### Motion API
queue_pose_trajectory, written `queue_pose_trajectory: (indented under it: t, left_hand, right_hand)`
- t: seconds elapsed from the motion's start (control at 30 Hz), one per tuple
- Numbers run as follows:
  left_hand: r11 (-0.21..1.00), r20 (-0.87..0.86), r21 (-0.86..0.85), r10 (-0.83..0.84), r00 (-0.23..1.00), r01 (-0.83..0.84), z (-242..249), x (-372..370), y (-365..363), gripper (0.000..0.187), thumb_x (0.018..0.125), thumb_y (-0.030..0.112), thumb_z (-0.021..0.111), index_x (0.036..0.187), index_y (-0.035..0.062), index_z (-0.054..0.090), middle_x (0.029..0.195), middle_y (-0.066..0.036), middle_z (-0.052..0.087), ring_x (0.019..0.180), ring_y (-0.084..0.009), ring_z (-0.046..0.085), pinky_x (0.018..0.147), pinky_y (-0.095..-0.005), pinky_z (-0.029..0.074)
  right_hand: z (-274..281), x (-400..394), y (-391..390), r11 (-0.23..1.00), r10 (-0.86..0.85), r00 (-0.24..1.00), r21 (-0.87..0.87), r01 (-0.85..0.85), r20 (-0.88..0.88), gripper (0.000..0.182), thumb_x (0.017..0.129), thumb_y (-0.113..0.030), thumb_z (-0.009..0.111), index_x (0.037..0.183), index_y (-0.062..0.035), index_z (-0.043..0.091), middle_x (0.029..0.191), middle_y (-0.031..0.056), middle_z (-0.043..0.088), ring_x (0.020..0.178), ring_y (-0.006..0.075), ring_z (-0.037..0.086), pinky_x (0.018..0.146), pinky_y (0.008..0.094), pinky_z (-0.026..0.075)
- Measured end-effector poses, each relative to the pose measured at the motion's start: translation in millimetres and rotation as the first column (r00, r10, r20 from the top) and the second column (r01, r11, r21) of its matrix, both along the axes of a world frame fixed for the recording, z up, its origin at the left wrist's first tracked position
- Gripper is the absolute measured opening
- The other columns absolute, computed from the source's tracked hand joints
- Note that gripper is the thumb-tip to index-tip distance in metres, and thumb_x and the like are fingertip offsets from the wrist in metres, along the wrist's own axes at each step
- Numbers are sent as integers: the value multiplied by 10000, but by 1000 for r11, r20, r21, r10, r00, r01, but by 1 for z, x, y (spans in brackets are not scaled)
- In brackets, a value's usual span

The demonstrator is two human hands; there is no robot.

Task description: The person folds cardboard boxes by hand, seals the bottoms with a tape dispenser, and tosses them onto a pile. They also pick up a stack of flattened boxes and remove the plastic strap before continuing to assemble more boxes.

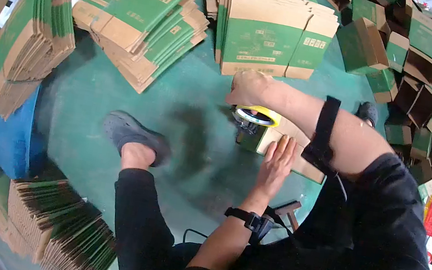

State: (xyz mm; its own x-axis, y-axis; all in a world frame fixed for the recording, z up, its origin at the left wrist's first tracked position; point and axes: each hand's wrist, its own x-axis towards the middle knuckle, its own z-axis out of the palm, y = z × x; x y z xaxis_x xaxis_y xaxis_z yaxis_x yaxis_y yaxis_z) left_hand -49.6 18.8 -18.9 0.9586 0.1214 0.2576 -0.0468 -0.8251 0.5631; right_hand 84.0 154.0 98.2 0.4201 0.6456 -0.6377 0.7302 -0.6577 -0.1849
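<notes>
Far left, a pile of flat boxes (29,44) leans on the green floor (187,101). Near it, more flat boxes (60,229) stand on edge. A gray shoe (132,135) rests on the floor in the middle. The left hand (275,166) lies flat, fingers open, pressing on a brown box (297,149). The right hand (248,88) is closed around a tape roll tool (255,116) sitting at the box's left end. Far right, folded green boxes (423,73) are heaped up.

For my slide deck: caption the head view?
Right hand runs yellow tape dispenser along brown cardboard box; left hand presses it.
</notes>
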Motion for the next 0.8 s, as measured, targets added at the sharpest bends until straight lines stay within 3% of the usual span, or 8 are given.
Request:
queue_pose_trajectory:
  t: [0.03, 0.1, 0.17, 0.23, 0.37, 0.57, 0.63, 0.8]
  left_hand:
    - [1000, 31, 12, 21, 999, -22, -7, 2, -3, 462, 761, 73, 456, 1218, 4, 438, 1305, -94, 384, 1253, -249, 318, 1022, -413, 260]
    - [999, 35, 34, 33, 999, -34, -8, 4, -3, 744, 564, 168, 740, 1228, 29, 434, 1309, -78, 397, 1255, -246, 304, 1015, -415, 250]
    - [1000, 48, 1, 29, 998, -29, -6, 4, 0, 752, 549, 154, 741, 1232, 57, 442, 1307, -74, 401, 1247, -250, 317, 1007, -421, 265]
    - [994, 13, -112, -6, 1000, 7, 11, 3, 6, 660, 608, 120, 667, 1221, 22, 445, 1295, -94, 405, 1244, -254, 322, 1018, -412, 256]
    - [999, 16, 1, -46, 999, 46, -8, 6, 2, 716, 538, 241, 734, 1171, 20, 481, 1212, -89, 454, 1180, -257, 374, 991, -415, 277]
    - [994, 152, 106, -3, 988, -13, 7, 7, -1, 571, 515, 270, 751, 992, 56, 523, 1016, -87, 474, 1010, -283, 433, 924, -476, 324]
    - [999, 221, 51, -24, 975, 13, 13, 8, 0, 470, 532, 296, 764, 860, 79, 507, 880, -86, 449, 868, -283, 441, 839, -486, 359]
    - [759, 148, 279, 572, 807, -589, 27, 94, 20, 450, 823, 421, 483, 917, -14, 552, 1019, -213, 544, 964, -388, 488, 863, -488, 335]
  right_hand:
    - [-1, -3, -4, 996, 79, 985, -45, -73, 154, 283, 735, -281, 513, 851, -72, 665, 701, 146, 631, 708, 239, 633, 676, 338, 498]
    - [43, -2, -13, 996, 67, 992, -68, -60, 108, 308, 734, -285, 499, 854, -52, 661, 731, 149, 638, 709, 233, 634, 675, 341, 499]
    - [82, 4, -35, 992, -74, 997, -101, 73, -6, 312, 744, -283, 524, 880, -34, 653, 803, 146, 644, 761, 223, 631, 706, 342, 491]
    - [72, 29, -108, 966, -64, 986, 239, 101, -157, 287, 756, -236, 566, 937, -26, 637, 871, 124, 646, 825, 195, 621, 744, 315, 479]
    - [73, 40, -228, 841, -11, 972, 523, 137, -236, 327, 763, -226, 617, 1038, -50, 604, 914, 115, 646, 834, 175, 614, 774, 298, 467]
    - [62, 28, -385, 820, -402, 797, 210, 533, -451, 318, 722, -117, 643, 1035, -84, 599, 806, 74, 654, 657, 140, 630, 664, 260, 499]
    - [39, 28, -411, 779, -278, 878, 444, 443, -389, 313, 717, -139, 653, 1023, -101, 600, 807, 88, 646, 662, 175, 629, 656, 272, 497]
    - [23, 30, -432, 711, -238, 849, 511, 483, -471, 328, 707, -180, 674, 1016, -108, 594, 856, 77, 643, 692, 220, 629, 674, 282, 495]
